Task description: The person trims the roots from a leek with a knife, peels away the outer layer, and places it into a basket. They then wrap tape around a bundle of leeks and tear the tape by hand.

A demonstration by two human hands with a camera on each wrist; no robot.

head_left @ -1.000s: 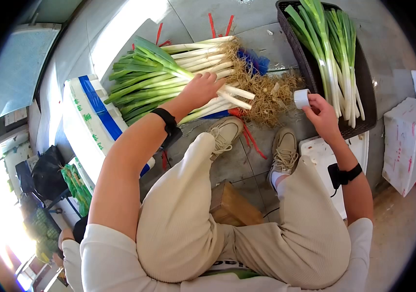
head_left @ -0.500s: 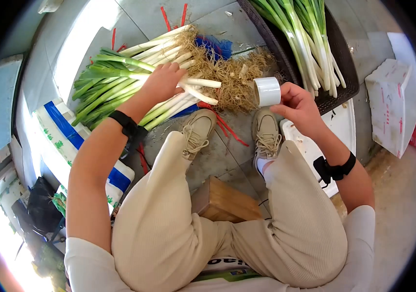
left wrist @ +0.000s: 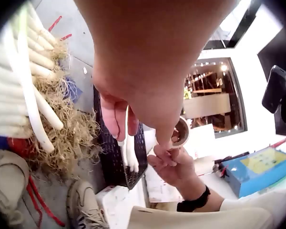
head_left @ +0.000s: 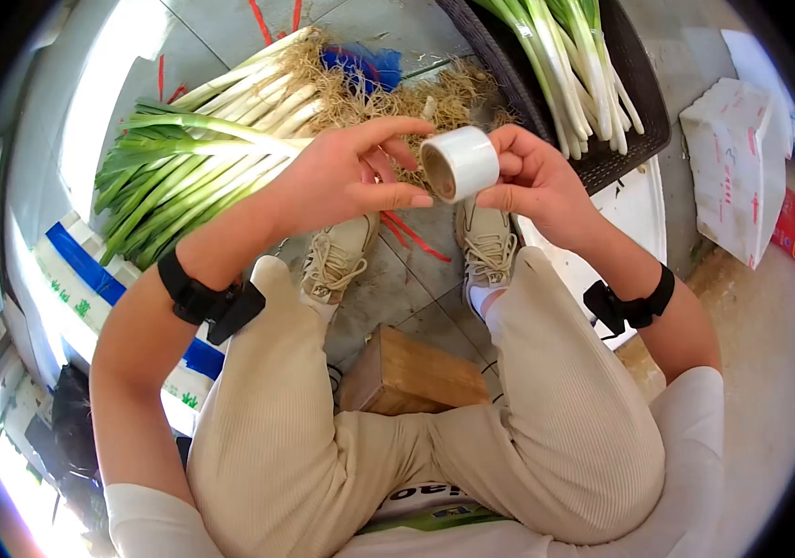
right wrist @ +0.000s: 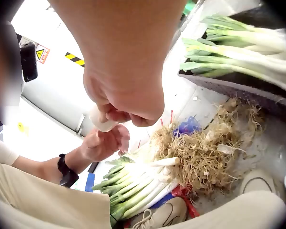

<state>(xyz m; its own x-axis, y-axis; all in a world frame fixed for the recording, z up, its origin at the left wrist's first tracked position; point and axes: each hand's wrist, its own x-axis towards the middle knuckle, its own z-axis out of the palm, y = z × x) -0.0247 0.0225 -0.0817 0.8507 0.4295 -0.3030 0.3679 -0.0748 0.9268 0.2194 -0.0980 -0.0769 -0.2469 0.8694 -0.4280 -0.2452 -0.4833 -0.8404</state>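
the roll of white tape (head_left: 463, 166) was up in the air in front of the knees, between the two hands. the right hand (head_left: 542, 181) pinched it on one side with thumb and bent fingers. the left hand (head_left: 351, 172) was right by the other side, thumb and pointing finger spread apart and not wrapped round anything; i could not tell if a fingertip touched the roll. the step looked like finding or pulling the loose end. for that, it seemed best for the right hand to hold the edges lightly, so the roll could turn, and for the left to pick at the end with a nail and pull slow and straight, so the tape would not twist or stick to itself. below was a tangle of leek roots (head_left: 453, 93), good to keep off the sticky side. the pile of leeks (head_left: 202, 158) lay to the left on the floor tiles (head_left: 425, 330). past the right hand, more leeks (head_left: 583, 88) lay in a dark plastic crate (head_left: 500, 65).
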